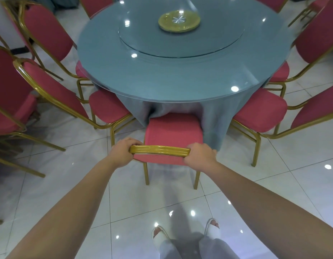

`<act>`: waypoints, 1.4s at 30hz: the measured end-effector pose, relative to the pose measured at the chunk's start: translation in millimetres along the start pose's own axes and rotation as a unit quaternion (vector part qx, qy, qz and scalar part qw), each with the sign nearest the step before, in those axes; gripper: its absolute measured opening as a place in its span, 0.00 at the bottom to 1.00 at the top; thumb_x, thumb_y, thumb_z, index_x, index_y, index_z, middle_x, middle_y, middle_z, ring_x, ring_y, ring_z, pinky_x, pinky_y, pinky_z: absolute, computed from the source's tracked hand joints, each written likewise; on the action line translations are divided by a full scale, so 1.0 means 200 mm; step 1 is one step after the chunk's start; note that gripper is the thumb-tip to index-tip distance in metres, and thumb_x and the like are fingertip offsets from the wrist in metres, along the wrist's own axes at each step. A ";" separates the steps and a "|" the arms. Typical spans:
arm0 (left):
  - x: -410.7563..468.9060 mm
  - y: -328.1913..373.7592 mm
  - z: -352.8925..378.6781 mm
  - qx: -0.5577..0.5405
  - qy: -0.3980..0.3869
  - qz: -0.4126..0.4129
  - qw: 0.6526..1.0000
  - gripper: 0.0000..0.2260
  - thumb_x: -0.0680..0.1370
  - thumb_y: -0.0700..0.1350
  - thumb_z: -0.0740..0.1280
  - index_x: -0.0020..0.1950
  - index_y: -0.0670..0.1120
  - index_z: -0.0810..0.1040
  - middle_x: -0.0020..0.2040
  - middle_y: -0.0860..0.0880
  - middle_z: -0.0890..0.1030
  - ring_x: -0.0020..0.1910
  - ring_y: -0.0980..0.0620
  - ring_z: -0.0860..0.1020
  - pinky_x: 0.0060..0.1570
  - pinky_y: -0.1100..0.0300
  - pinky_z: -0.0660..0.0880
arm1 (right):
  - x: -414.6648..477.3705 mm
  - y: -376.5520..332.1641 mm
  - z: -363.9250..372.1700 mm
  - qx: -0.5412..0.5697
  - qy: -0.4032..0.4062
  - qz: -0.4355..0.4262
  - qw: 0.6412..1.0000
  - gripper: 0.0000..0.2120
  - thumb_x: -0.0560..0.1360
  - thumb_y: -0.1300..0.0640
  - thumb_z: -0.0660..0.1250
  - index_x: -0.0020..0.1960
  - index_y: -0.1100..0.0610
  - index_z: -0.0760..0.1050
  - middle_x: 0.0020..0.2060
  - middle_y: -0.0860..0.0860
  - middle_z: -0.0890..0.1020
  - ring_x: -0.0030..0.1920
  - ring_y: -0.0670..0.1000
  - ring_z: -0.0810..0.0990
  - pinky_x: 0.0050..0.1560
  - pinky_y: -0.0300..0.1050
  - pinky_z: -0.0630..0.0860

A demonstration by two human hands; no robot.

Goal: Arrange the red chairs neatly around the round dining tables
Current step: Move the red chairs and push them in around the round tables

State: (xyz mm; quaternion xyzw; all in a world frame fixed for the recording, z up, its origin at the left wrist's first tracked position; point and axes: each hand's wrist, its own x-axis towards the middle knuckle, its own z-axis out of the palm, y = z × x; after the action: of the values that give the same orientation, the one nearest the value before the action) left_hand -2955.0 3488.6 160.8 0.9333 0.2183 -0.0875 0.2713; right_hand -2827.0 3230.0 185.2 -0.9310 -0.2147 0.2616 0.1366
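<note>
Your left hand point(122, 154) and right hand point(198, 156) are both clenched on the gold top rail of the red chair point(173, 131) right in front of you, one hand at each end of the rail, fingers wrapped over it. The chair faces the round table point(162, 79), seat pushed partway under the grey-blue tablecloth point(212, 116), which hangs over the seat's front edge. Its two back legs stand on the white tiled floor point(274, 184).

The table has a glass top with a glass turntable point(180, 43) in the middle and a gold-coloured plate point(178, 20) sitting on it.

More red chairs ring the table:
- left near chair point(106, 107), seat edge just beside the cloth, back angled away to the left
- left far chair point(48, 30), seat tucked under the table rim
- right near chair point(261, 111), seat close to the cloth
- right far chair point(318, 36), seat partly under the rim

Further red chairs stand at the far left edge, apart from the table, and bits of others show across the far side.

Your feet in white open-toe slippers point(212, 228) are on the tiles behind the held chair. The picture is a bit motion-blurred around the chair legs.
</note>
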 end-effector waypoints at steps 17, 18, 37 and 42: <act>-0.21 1.27 0.39 0.151 -0.007 0.040 0.988 0.26 0.72 0.54 0.66 0.71 0.59 0.68 0.71 0.51 0.66 0.73 0.48 0.61 0.73 0.50 0.54 | -0.51 1.23 -0.26 0.323 -0.017 0.058 0.944 0.18 0.75 0.48 0.71 0.64 0.43 0.74 0.66 0.47 0.74 0.64 0.49 0.72 0.56 0.43 0.70; -0.17 1.37 0.45 0.136 -0.021 0.058 0.989 0.26 0.73 0.53 0.66 0.71 0.59 0.68 0.72 0.50 0.66 0.73 0.48 0.61 0.72 0.52 0.56 | -0.53 1.34 -0.29 0.332 0.000 0.070 0.941 0.17 0.75 0.49 0.72 0.63 0.43 0.74 0.65 0.47 0.75 0.64 0.49 0.73 0.56 0.43 0.70; 0.68 3.08 1.31 -0.087 -0.284 0.199 0.934 0.27 0.75 0.46 0.70 0.72 0.60 0.67 0.66 0.57 0.69 0.60 0.61 0.72 0.54 0.72 0.67 | -0.64 2.67 -0.89 0.485 0.271 0.248 0.794 0.15 0.75 0.47 0.71 0.60 0.38 0.74 0.60 0.39 0.76 0.62 0.42 0.74 0.44 0.37 0.74; 1.01 3.74 1.54 -0.094 -0.345 0.261 0.897 0.26 0.76 0.49 0.69 0.71 0.62 0.67 0.68 0.57 0.68 0.62 0.56 0.68 0.58 0.61 0.67 | -0.55 3.13 -1.22 0.458 0.308 0.313 0.773 0.18 0.75 0.47 0.71 0.64 0.40 0.73 0.63 0.40 0.75 0.62 0.43 0.73 0.46 0.35 0.71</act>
State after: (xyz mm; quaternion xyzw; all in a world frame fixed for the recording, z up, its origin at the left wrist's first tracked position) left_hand -2449.6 2826.6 196.8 0.8380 -0.1327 -0.3092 0.4296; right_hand -2572.7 2598.4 204.8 -0.8047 0.2874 0.0562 0.5164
